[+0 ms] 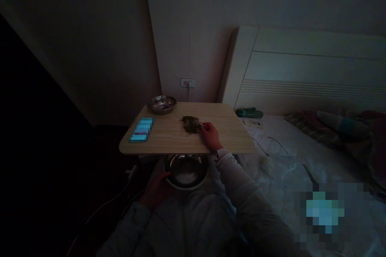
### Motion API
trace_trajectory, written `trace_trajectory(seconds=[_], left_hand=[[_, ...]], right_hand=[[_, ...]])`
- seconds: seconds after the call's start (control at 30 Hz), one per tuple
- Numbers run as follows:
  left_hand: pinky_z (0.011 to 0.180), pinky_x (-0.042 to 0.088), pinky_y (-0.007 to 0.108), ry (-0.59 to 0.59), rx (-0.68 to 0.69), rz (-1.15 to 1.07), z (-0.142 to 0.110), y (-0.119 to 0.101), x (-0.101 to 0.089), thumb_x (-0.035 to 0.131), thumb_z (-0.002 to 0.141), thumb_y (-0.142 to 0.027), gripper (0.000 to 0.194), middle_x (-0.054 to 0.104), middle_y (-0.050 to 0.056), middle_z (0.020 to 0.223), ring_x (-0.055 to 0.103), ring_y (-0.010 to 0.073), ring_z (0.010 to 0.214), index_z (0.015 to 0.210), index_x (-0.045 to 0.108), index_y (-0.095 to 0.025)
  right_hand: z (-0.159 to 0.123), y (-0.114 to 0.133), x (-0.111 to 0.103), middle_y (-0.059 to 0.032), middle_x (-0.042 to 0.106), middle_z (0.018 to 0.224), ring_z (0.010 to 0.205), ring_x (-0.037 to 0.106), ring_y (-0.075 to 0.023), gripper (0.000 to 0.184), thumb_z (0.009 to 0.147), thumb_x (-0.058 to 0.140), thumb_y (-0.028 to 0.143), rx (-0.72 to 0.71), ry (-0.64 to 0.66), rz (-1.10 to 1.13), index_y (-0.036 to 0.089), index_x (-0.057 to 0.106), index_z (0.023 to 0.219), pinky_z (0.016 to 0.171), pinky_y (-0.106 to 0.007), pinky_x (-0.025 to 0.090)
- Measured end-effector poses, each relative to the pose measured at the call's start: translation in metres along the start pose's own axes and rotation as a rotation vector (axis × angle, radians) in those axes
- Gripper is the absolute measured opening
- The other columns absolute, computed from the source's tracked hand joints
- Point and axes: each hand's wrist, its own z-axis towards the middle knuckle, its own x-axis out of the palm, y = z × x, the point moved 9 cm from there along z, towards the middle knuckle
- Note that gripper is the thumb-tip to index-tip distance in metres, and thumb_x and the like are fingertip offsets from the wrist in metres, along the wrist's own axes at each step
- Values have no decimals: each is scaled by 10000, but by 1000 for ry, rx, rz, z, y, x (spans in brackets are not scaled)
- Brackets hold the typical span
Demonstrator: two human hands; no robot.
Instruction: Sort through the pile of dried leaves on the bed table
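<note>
A loose pile of small dark green bits [190,124], too small to name, lies spread on the light wooden tabletop [164,136]. My right hand [211,135] rests at the pile's right edge, fingers pinched together. Something pale and thin shows by the fingertips, but the dim light hides what it is. Below the table's front edge, my left hand [159,188] grips the left rim of a shiny metal bowl [185,184] over my lap. The bowl's far rim is partly under the tabletop, and its inside is dark.
A second metal bowl [162,105] stands at the table's back left corner, with a lit, blurred-out screen [141,129] in front of it. On the bed to the right lie a green case [249,113], a phone-like object [252,123] and a blanket [328,132]. A cable [105,201] hangs at left.
</note>
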Motion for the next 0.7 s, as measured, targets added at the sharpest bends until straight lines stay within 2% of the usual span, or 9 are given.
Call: trace_trajectory(seconds=[0.13,0.27,0.47,0.7], left_hand=[[881,556,381,7,25,7,0,-1,-1,655,801,-131,118,799,75,825,751,283,929,895,715,-171],[898,549,398,65,35,-28,2,-1,-1,674,786,-143,266,806,75,912,740,306,999,1044,713,-194],[781,565,342,11,8,-13,-2,-1,1,661,799,-132,122,801,74,840,753,265,848,894,731,-164],[724,559,327,-2,12,-8,-5,-2,4,670,792,-126,71,793,64,798,744,247,785,811,722,-170]], right_hand=[[-1,0,2,-30,747,831,783,686,-179,152,795,617,253,4,12,-11,207,661,932,779,-307,524],[-2,1,5,-17,739,823,780,680,-176,190,795,623,253,-2,43,2,209,659,977,775,-308,522],[-4,4,8,-14,718,806,767,659,-174,187,778,631,259,-24,75,18,196,671,950,776,-312,512],[-2,3,9,5,700,757,727,631,-159,166,768,641,252,-43,89,22,204,670,925,737,-293,496]])
